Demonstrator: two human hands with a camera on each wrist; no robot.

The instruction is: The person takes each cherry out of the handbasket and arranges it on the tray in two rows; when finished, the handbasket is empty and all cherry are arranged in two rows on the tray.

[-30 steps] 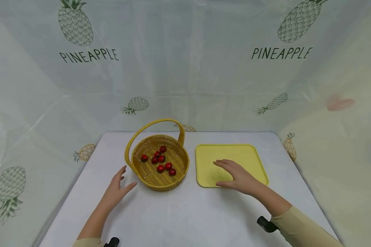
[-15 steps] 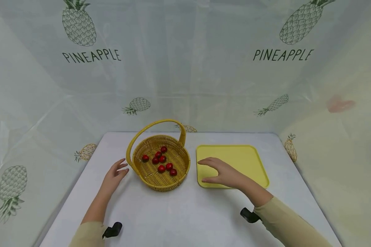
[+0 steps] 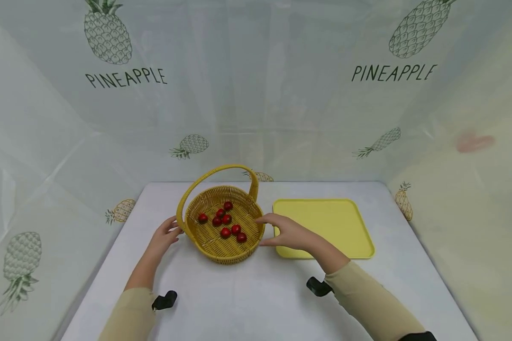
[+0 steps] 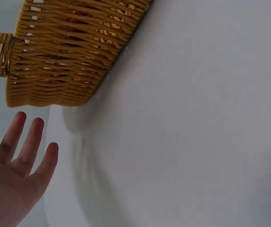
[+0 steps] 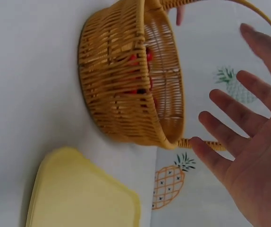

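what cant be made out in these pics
Head: red fruits, too small to identify.
Head: yellow tray, left edge partly covered by the right hand.
Left wrist: red fruits, mostly hidden by the wall of the wicker basket.
Left wrist: left hand, partly cut off by the picture's left edge.
Right wrist: yellow tray, cut off by the bottom edge.

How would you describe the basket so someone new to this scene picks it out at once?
On the white table, find the flat yellow tray; in the head view, the basket stands to its left, between the left hand and right hand. It is round, woven and golden yellow, with round red things inside. Its arched handle sets it apart from the tray, which has none.
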